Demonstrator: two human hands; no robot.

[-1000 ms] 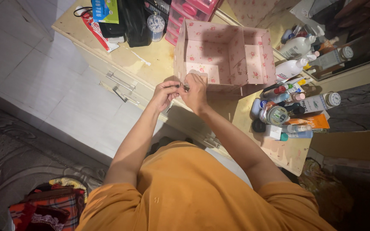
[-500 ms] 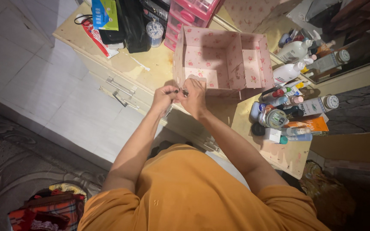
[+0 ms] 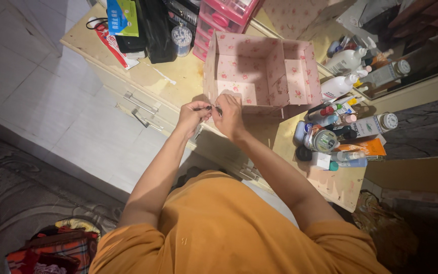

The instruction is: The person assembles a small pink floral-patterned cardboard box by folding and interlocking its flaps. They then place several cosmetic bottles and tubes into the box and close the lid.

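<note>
Small dark stick (image 3: 205,108), pinched between left hand (image 3: 192,116), right hand (image 3: 229,114)

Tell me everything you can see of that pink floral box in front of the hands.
The pink floral box looks like printed cardboard, pale pink with small red roses. It is open-topped, and an upright divider splits it into a wide left compartment and a narrower right one; both look empty. It stands upright on the cream dresser top, just beyond the left hand and right hand, which hold a small dark item at its near wall. Bottles crowd its right side.
</note>
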